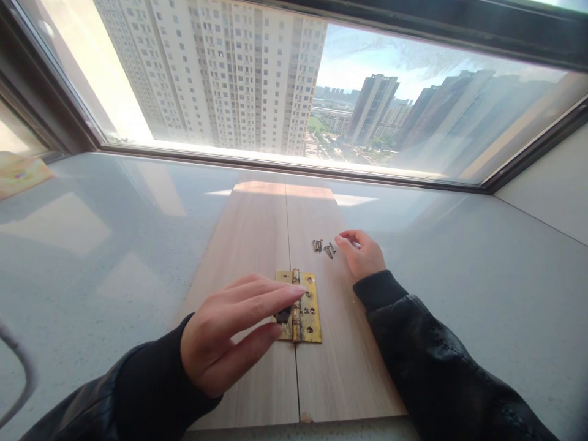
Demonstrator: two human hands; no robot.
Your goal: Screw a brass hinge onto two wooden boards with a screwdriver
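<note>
A worn brass hinge (315,318) lies spread across the seam between two pale wooden boards (248,245). Over its left leaf reaches my left hand (234,331), fingers stretched out and the thumb apart from them. A dark patch shows under those fingers; whether it is shadow or an object I cannot tell. Several metal screws (329,250) lie in two small groups on the right board, above the hinge. Just right of them is my right hand (362,254), thumb and forefinger closed together at the board's edge. What they may hold is too small to make out.
The boards rest on a glossy white speckled counter (114,269). Behind it stands a dark-framed window (275,162) with tall buildings outside. A grey cable (22,367) curves in at the left edge, and a yellowish item (22,174) lies at the far left.
</note>
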